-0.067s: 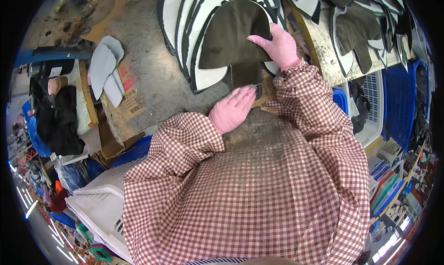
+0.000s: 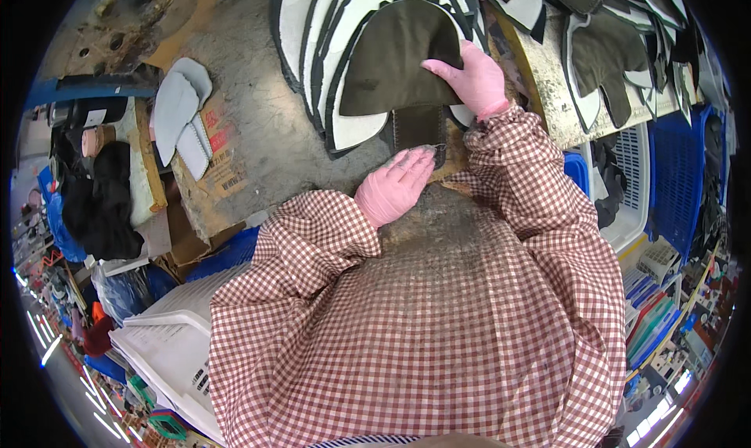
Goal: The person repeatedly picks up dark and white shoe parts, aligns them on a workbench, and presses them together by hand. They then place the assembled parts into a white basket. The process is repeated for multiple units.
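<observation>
Both my hands wear pink gloves. A dark olive rounded fabric piece (image 2: 399, 57) lies on top of a fanned stack of white, dark-edged curved pieces (image 2: 356, 131) on the worktable. My right hand (image 2: 476, 80) rests at its right edge, thumb and forefinger spread apart, the thumb on the dark fabric; its other fingers are mostly hidden. Below the rounded piece shows a dark stitched strip (image 2: 417, 127). Across the lower part of that strip, my left hand (image 2: 397, 184) lies flat with fingers stretched out, dark smudges on the glove's fingertips.
Grey-white cut pieces (image 2: 178, 112) lie on the worn worktable (image 2: 250, 112) at left. More dark and white cut pieces (image 2: 606, 53) cover a board at right. A white basket (image 2: 630, 178) and a blue crate (image 2: 674, 182) stand beyond my right arm. Black cloth (image 2: 102, 202) hangs at far left.
</observation>
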Motion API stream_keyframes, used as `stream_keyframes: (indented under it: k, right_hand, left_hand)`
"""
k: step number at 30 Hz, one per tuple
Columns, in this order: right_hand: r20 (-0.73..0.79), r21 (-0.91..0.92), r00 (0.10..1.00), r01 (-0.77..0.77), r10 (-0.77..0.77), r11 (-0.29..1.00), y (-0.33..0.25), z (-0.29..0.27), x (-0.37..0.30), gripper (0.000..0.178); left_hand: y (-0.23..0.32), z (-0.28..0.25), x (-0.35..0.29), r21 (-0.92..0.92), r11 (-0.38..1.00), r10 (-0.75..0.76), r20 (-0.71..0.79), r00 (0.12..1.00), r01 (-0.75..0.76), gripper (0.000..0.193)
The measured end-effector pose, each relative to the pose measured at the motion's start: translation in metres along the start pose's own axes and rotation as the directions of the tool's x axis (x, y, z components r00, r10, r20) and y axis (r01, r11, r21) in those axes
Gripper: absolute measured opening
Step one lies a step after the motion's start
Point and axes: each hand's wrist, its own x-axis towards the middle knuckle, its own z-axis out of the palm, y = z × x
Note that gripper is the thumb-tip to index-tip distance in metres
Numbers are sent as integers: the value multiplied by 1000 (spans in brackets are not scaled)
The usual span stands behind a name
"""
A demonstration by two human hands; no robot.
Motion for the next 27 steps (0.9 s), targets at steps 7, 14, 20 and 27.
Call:
stream_keyframes:
  k: [7,14,20,27]
  right_hand:
    - [-396,-198,897,122,-194,973,-20,-25,1,60]
    - [407,-108,849,412,-338,905,-64,-10,-49,80]
    - [306,-92,865,443,-398,892,-33,22,-57,79]
    - [-305,29,952,-29,36,999,-12,-23,-29,66]
  left_hand:
    - [2,8,-5,-5,1000,-24,-46,999,24,35]
    - [4,-1,2,-98,993,-65,-57,996,60,35]
    - [-28,-52,39,-216,827,-302,607,735,519,38]
    - [-68,-32,36,178,903,-420,165,893,391,87]
